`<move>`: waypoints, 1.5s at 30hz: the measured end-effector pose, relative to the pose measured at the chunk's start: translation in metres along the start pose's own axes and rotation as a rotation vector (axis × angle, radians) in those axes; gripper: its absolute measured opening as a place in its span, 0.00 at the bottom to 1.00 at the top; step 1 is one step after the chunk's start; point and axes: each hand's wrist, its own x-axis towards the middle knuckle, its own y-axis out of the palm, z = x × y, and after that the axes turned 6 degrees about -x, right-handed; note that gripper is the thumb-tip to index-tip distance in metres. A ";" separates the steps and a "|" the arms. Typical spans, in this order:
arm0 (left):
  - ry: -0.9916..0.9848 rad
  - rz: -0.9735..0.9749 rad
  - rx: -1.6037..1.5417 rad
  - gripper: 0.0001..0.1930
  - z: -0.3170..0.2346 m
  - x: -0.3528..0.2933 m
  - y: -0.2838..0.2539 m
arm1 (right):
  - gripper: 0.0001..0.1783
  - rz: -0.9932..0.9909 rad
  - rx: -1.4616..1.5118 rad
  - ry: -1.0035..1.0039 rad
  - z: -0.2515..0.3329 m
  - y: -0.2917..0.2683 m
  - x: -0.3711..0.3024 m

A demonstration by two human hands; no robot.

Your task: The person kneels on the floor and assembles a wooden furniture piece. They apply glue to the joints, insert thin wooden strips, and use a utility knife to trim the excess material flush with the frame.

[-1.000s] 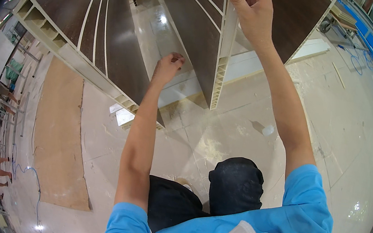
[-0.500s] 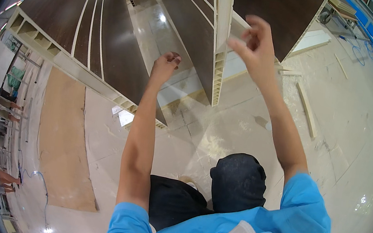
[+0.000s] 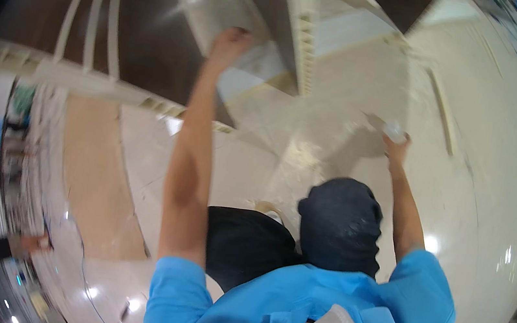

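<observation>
My left hand [image 3: 229, 48] is stretched out over the gap between the dark brown panels. Its fingers are curled and closed, but blur hides what, if anything, is in them. Low on the right, near the floor, my right hand [image 3: 397, 148] has its fingers round a small translucent whitish bottle [image 3: 395, 131], whose exact kind is blurred. A dark brown panel [image 3: 158, 31] with pale edges stands left of the gap, and a second dark panel [image 3: 259, 5] stands to its right. Open cells show along the pale panel edge [image 3: 304, 46].
A long pale wood strip [image 3: 441, 110] lies on the floor at the right. To the left is a flat brown sheet [image 3: 96, 179], with a thin hose [image 3: 87, 270] beside it. Pale dust [image 3: 302, 154] covers the floor ahead of my knee [image 3: 338, 224]. Another person's arm [image 3: 32, 244] shows far left.
My right hand has come down from the panel edge to the bottle on the floor and closed round it. My left hand stays by the gap. The view has shifted, and the panels sit higher.
</observation>
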 end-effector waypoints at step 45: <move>0.047 -0.010 -0.091 0.21 -0.005 -0.007 0.005 | 0.35 -0.192 -0.468 -1.497 0.557 -0.283 -0.228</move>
